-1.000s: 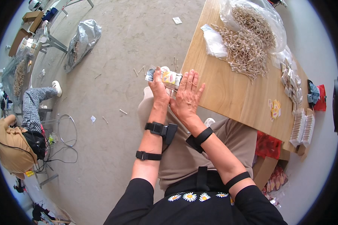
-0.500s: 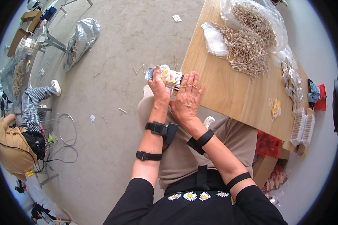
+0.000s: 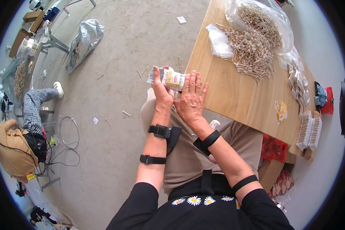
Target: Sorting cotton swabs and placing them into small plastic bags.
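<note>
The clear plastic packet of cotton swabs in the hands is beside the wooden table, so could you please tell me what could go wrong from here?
The clear plastic packet of white-tipped cotton swabs might drop to the grey floor, since the left hand holds it just beyond the edge of the light-brown wooden table. Swabs inside might also bend or shift if the flat right hand, at the packet's end, presses too hard.

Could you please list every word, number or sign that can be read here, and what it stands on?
None is legible.
Packet of cotton swabs in the left hand: print too small to read.
Yellow cards on the table: print too small.
White slip on the floor: marks too small.
</note>
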`<state>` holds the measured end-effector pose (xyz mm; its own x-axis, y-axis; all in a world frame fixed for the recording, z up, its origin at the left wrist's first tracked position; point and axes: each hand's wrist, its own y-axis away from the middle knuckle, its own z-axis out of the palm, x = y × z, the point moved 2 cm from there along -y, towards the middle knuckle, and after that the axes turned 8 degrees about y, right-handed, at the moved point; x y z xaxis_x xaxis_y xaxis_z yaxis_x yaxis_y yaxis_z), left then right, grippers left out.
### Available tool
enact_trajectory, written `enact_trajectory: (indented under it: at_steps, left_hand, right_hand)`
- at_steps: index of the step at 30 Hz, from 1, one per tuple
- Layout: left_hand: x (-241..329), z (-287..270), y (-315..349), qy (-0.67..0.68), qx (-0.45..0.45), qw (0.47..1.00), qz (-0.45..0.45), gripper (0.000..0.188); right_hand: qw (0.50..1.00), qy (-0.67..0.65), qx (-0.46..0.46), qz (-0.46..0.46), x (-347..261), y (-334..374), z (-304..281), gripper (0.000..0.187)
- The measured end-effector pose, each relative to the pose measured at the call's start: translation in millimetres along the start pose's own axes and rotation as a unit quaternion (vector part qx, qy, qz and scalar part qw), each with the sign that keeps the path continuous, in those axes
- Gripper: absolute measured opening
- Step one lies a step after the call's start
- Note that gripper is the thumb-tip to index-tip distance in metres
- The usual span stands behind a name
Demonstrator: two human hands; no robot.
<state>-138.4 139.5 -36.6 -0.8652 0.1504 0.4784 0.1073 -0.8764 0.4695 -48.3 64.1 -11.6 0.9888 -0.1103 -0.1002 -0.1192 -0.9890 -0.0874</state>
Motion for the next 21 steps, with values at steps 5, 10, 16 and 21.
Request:
enact_trajectory:
  at_steps: [5, 10, 16, 21]
  left_hand:
    - [-5.9, -14.8, -15.4, 0.038, 0.011, 0.999, 0.013, 0.015]
    - [-10.0, -13.3, -17.2, 0.016, 0.004, 0.999, 0.034, 0.01]
    - [-10.5, -14.2, -18.5, -0.008, -0.02, 0.999, 0.047, 0.012]
    - [-6.4, -16.5, -14.5, -0.024, -0.037, 0.998, 0.041, 0.02]
  right_hand:
    - [1.0, -0.004, -0.007, -0.003, -4.9, 1.0, -0.2, 0.11]
    - [1.0, -0.006, 0.005, 0.0, -1.2, 0.0, 0.7, 0.109]
    - [1.0, 0.025, -0.001, -0.007, -1.1, -2.1, -2.4, 0.109]
    - [0.998, -0.035, -0.002, -0.045, 21.2, 0.6, -9.9, 0.104]
